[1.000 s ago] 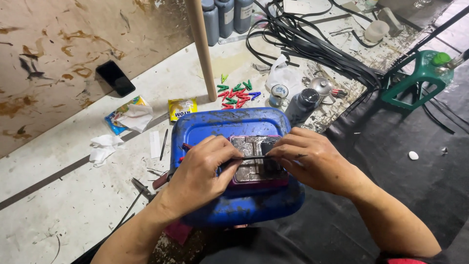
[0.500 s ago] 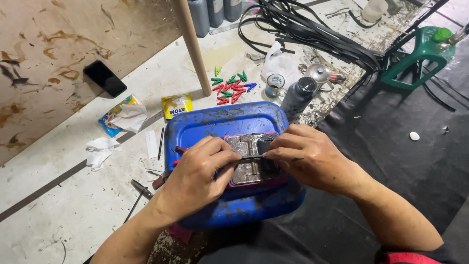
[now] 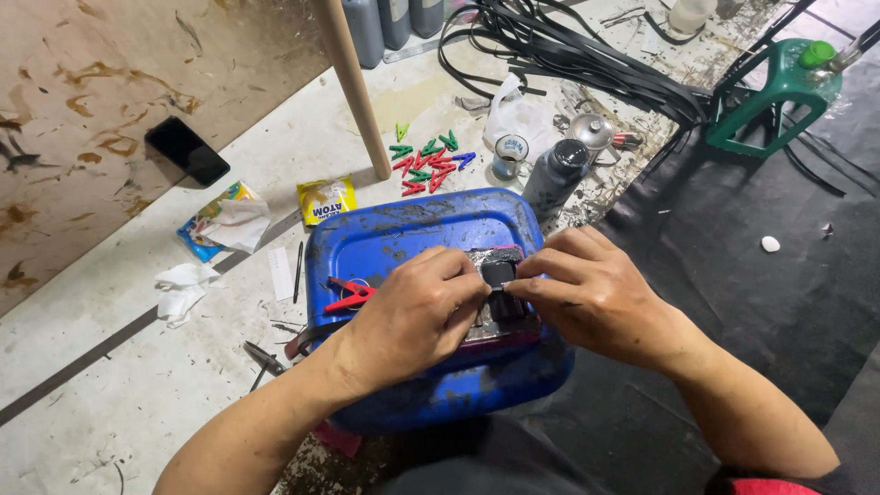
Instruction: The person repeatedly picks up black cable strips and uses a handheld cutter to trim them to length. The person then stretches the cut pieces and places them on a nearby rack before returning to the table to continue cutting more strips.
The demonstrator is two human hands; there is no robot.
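mostly hidden: small dark block [image 3: 500, 275] under left hand [image 3: 412, 316], right hand [image 3: 587, 293].

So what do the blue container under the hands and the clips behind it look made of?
The blue container looks like moulded plastic: rounded edges, dull scuffed skin with dark smears. The clips also look plastic, in flat bright red, green and blue. The small dark piece pinched between left hand and right hand is too covered to tell.

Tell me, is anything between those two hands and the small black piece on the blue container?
Nothing visible. The left hand and right hand already pinch the black piece from both sides, atop the blue container. A red clip lies left of the left hand, clear of it.
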